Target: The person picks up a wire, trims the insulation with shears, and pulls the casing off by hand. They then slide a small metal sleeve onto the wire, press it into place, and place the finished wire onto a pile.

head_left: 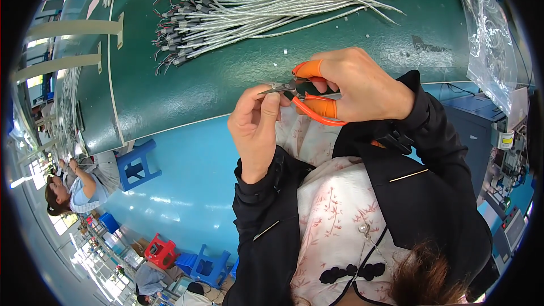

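Green bench w/ silver cable bundle, blue floor.

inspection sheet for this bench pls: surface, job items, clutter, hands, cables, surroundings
surface: green mat, worn patch at right.
job items: orange-handled pliers, nose at left fingertips; whatever is pinched there is too small to tell.
clutter: small white scraps on mat; clear bag at right edge.
hands: right hand grips pliers, orange finger cots; left hand pinched at nose.
cables: silver cable bundle fanned on mat.
surroundings: blue floor, blue stool, seated person.
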`<state>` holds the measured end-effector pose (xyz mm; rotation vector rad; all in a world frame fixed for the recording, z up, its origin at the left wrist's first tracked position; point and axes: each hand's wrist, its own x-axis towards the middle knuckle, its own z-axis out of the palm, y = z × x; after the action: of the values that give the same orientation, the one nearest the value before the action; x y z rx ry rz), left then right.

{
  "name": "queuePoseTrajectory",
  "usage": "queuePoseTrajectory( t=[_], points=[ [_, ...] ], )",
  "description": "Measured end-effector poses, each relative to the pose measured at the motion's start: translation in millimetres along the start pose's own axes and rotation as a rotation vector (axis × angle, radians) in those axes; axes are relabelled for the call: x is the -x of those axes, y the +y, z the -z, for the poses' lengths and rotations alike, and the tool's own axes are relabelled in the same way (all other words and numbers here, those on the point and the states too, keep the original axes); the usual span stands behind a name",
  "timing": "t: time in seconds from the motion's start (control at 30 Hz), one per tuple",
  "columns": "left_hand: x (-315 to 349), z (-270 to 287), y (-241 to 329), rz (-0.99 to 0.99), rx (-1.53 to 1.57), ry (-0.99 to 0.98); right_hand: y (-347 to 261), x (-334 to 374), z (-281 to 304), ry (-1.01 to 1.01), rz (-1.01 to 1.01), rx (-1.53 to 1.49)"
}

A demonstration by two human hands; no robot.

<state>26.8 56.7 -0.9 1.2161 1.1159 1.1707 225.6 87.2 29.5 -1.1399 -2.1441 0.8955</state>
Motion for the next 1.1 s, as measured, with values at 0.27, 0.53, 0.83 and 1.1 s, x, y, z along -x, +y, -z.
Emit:
queuePoseTrajectory(
  t=[0.27, 0.53, 0.83, 1.1],
  points=[
    [-1, 3, -4, 0.021, 0.13, -0.068, 2, -1, -2, 0.009, 0.019, -0.008],
    [-3, 4, -8, 0.031, 0.154, -0.098, 2, 0, 0, 0.004, 0.014, 0.016],
    [-4, 6, -5, 0.042, 0.081, 0.005, 22, 8, 17, 0.133, -0.016, 0.243],
    [0, -1, 11, -0.187, -0.394, 0.13, 46, 14, 45, 0.372, -0.03, 0.789]
  ],
)
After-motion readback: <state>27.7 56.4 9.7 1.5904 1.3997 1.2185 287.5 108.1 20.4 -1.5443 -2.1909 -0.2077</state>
